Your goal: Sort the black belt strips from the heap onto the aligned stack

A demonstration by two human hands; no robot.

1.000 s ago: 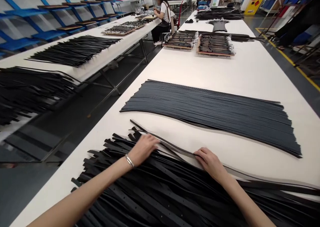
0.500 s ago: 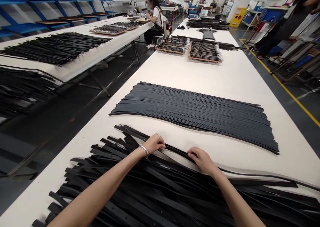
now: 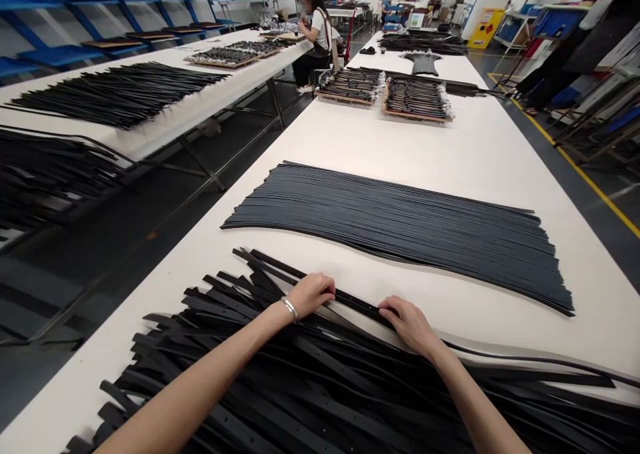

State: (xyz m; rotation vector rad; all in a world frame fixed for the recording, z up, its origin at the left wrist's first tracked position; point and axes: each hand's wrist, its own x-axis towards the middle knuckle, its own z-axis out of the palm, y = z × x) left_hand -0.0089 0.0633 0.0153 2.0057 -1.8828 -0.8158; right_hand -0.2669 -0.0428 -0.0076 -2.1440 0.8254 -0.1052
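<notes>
A long black strap (image 3: 357, 302) with small holes runs between my two hands. My left hand (image 3: 313, 294), with a silver bangle at the wrist, pinches it on the left. Farther right along the same strap, my right hand (image 3: 404, 317) grips it between thumb and fingers. Under my forearms spreads a loose, tangled pile of black straps (image 3: 300, 387), several with holes. Just beyond my hands lies a neat row of dark straps (image 3: 395, 221), packed side by side. My palms hide part of the held strap.
Two boards of bundled black straps (image 3: 419, 99) sit farther up the white table (image 3: 320, 131). On the left, another table carries a spread of black strips (image 3: 120, 94). A seated person (image 3: 316, 34) works beside it. Blue racks (image 3: 60, 54) line the left wall.
Both hands keep their hold on the strap and have barely moved. The whole view has shifted slightly, with the far things a little more to the right.
</notes>
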